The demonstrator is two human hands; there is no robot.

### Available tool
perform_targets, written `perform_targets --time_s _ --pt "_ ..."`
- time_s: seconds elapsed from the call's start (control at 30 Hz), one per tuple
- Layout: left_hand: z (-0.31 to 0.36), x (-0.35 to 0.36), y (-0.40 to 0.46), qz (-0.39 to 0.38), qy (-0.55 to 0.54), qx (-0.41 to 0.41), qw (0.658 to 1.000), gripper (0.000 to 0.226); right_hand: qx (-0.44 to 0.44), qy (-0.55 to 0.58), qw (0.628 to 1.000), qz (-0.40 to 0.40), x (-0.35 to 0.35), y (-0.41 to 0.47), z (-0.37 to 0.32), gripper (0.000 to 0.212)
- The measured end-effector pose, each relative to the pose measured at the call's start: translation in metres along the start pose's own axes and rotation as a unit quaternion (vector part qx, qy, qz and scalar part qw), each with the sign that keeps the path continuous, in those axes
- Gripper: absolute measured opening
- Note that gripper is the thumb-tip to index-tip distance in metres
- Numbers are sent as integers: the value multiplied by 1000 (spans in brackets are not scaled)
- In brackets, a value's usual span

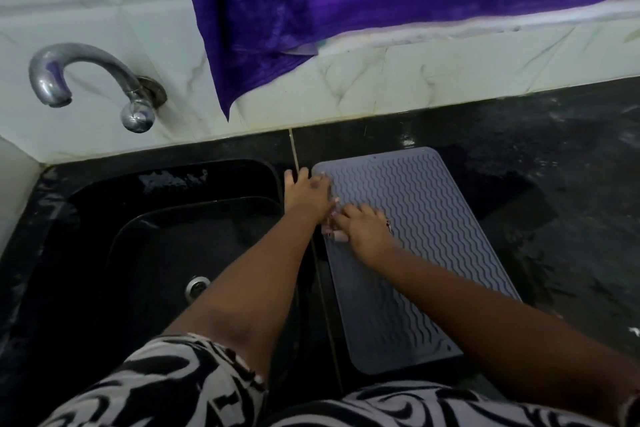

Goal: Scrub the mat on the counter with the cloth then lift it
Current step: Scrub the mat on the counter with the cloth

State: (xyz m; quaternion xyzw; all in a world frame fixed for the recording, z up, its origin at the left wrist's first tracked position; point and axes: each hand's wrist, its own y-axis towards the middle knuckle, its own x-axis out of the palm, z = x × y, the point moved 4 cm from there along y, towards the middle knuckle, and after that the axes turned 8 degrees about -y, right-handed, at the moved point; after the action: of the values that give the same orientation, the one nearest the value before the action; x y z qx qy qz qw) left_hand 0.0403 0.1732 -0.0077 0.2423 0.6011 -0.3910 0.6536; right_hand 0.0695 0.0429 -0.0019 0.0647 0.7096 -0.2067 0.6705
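Resting flat on the dark bench (519, 135), the grey ribbed mat (426, 253) lies just right of the sink (145, 218), its long left edge running close to the sink's rim. Both hands work at that left edge, toward the mat's far end. The left hand (306, 192) lies spread across the mat's far-left corner, fingers (320, 180) released and pressing down, thumb reaching off the mat toward the sink. The right hand (367, 230) sits nearer, on the mat, curled over something small and pale at the mat's edge; that is probably the cloth (337, 235), though too little of it shows to be sure, and whether the fingers are clenched on it I cannot tell.

The scrubbing looks to be in hand, with the lift not yet begun. Risks from here, as I judge them: the bench beyond the mat looks wet, so a hard push could slide the whole mat toward the sink if the left hand eases off. With only 1 corner pinned, the near end could swing. Lifted by 1 edge, a floppy mat may fold and shed water onto the bench.
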Motion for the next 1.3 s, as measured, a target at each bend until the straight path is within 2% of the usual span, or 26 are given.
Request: perform_targets --time_s 0.07,0.17,0.27,0.33,0.4,0.43,0.5,0.57,0.63,0.7,0.73,0.93,1.1,1.2,1.3 --pt "-4 8 -1 -27 17 -1 999 59 -2 1 1000 -11 9 -24 -2 42" --pt "0 14 0 -47 24 -16 998 59 -23 31 997 -74 23 -82 -8 42" --pt "-1 15 -2 -62 26 -20 998 60 -52 65 991 -104 34 -157 -21 42" --pt "-3 9 -2 -54 32 -11 998 62 -45 131 978 -156 26 -172 -19 33" --pt "-1 3 -2 -76 39 -2 996 64 -45 218 951 -212 8 -158 -17 15" --pt "1 1 -4 -99 39 0 994 67 -41 253 943 -210 1 -144 -16 8" --pt "5 -2 -10 -117 34 7 993 73 -16 265 956 -121 -8 -109 -14 11" --pt "9 -7 -22 -49 19 32 998 66 7 199 979 -31 -7 -81 -17 25" --pt "14 -1 -43 29 -10 35 999 51 21 90 996 -3 3 -76 -23 35" --pt "18 18 -62 7 -48 27 998 60 13 26 1000 9 15 -88 -28 37" --pt "18 26 -68 -15 -45 20 999 68 4 28 999 15 18 -97 -29 37" --pt "22 30 -65 -65 26 -4 998 79 -53 77 993 -68 27 -164 -30 38" --pt "25 29 -75 -102 -14 -15 995 76 -119 83 982 -117 23 -190 -32 40" --pt "24 26 -82 -105 -43 -20 993 75 -122 170 962 -178 11 -178 -22 33" --pt "18 24 -89 -93 -42 -9 995 81 -64 284 933 -212 2 -162 3 33"
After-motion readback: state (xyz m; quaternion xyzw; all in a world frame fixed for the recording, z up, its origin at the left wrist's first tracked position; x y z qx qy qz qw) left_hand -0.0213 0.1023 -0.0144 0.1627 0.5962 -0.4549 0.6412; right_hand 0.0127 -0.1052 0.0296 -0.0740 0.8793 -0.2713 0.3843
